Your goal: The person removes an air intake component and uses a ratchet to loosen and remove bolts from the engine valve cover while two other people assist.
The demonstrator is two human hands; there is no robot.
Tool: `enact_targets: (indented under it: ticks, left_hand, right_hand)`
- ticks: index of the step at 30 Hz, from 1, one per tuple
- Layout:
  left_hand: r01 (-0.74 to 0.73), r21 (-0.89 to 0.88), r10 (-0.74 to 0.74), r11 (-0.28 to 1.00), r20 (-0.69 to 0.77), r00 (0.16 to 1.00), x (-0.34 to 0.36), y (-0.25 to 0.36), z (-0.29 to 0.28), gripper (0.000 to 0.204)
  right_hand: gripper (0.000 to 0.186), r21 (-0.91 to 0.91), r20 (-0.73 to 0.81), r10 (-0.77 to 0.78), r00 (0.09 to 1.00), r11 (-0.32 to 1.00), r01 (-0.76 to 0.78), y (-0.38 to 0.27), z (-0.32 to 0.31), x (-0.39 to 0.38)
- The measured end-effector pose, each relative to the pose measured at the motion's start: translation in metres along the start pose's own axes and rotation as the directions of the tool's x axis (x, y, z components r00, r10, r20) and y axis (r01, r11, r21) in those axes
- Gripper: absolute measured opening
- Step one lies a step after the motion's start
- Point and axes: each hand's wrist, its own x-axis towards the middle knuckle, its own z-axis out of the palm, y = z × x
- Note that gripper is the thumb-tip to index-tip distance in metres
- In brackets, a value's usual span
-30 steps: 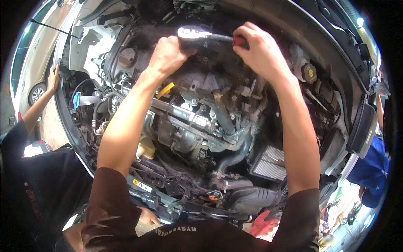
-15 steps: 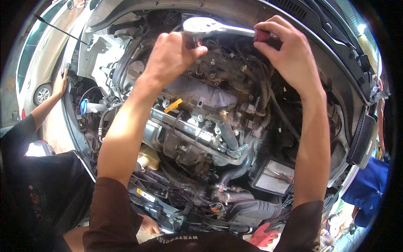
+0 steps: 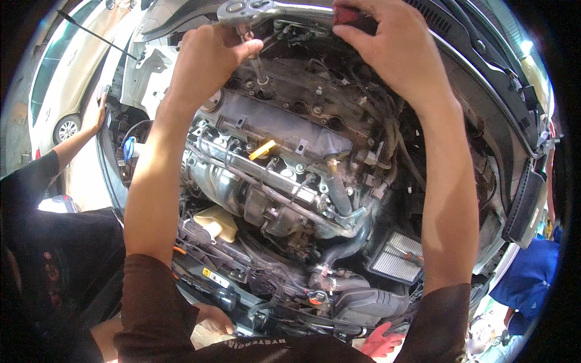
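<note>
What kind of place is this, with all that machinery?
Most likely a car repair garage. The person leans over an open engine bay, working a ratchet wrench with both hands, another car stands to the left, and a co-worker's hand rests on the bodywork.

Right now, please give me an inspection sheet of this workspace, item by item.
Surface: open engine bay, engine top exposed, dirty.
Job's things: ratchet wrench with red grip, its extension bar standing down into the engine top.
Clutter: yellow dipstick handle, pale fluid tank, air filter.
Hands: left hand steadies the extension bar; right hand grips the wrench handle.
Cables: dark hoses and wire bundles at the right of the engine.
Surroundings: another person's arm on the fender, pale car beyond.
</note>
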Motion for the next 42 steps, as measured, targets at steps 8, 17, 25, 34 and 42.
enact_targets:
  ticks: [8, 17, 25, 34, 42]
  left_hand:
    - [0.004, -0.102, -0.001, 0.995, 0.024, 1.000, -0.008, -0.035, 0.023, 0.031]
    - [0.229, -0.069, -0.216, 0.971, 0.162, 0.963, -0.037, -0.047, 0.071, 0.032]
    - [0.228, -0.153, -0.205, 0.962, 0.153, 0.967, -0.041, -0.060, 0.087, 0.036]
    - [0.237, -0.171, -0.198, 0.956, 0.215, 0.956, -0.049, -0.068, 0.106, 0.036]
    - [0.209, -0.156, -0.178, 0.965, 0.194, 0.965, -0.054, -0.074, 0.111, 0.035]
  right_hand:
    - [0.021, -0.041, 0.126, -0.065, 0.990, 0.997, 0.070, 0.029, 0.031, 0.015]
    - [0.020, -0.111, 0.122, -0.215, 0.969, 0.967, 0.228, 0.083, 0.102, 0.020]
    - [0.032, -0.165, 0.258, -0.090, 0.962, 0.977, 0.136, 0.087, 0.104, -0.005]
    - [0.031, -0.050, 0.344, 0.044, 0.938, 0.998, -0.028, 0.045, 0.085, -0.048]
    - [0.047, -0.016, 0.388, 0.420, 0.821, 0.893, -0.449, 0.007, 0.087, -0.068]
